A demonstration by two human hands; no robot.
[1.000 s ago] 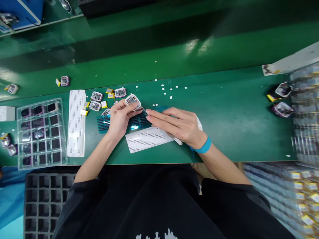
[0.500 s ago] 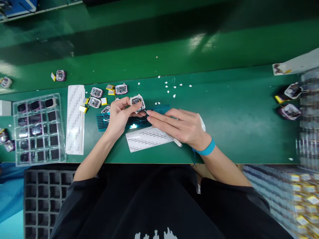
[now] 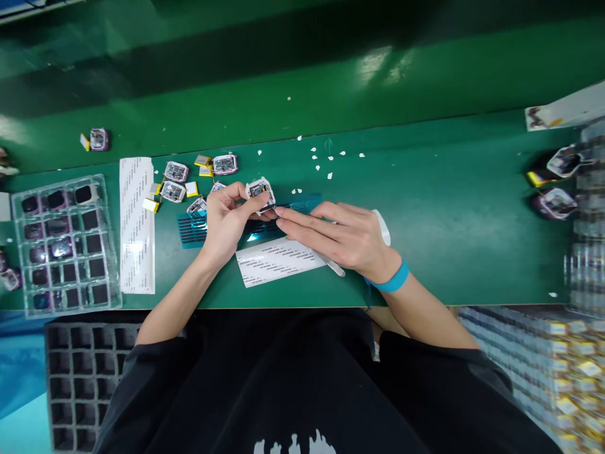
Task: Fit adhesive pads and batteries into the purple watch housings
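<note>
My left hand (image 3: 227, 217) is closed around the edge of a white smartwatch case (image 3: 258, 188), its thumb at the lower right side. The case is tilted, with its circuit board facing up. Closed in a pinch, my right hand (image 3: 343, 234) holds slim metal tweezers (image 3: 335, 268); their rounded end shows below the palm, and their tip is at the case's lower edge. A small dark piece lies at that edge, too small to make out. Under the hands are a blue film strip (image 3: 189, 232) and a printed white label sheet (image 3: 278, 261).
Several open watch cases (image 3: 174, 192) with yellow batteries lie left of my hands. Further left are another label sheet (image 3: 137, 233) and a clear compartment tray (image 3: 69, 246). White bits (image 3: 330, 176) dot the mat. Stacked trays (image 3: 588, 252) and two cases (image 3: 558, 203) stand right.
The view has shifted slightly, so the things at the left appear further left. Both hands keep nearly the same pose, and a dark piece now shows more clearly at the case's lower edge.
</note>
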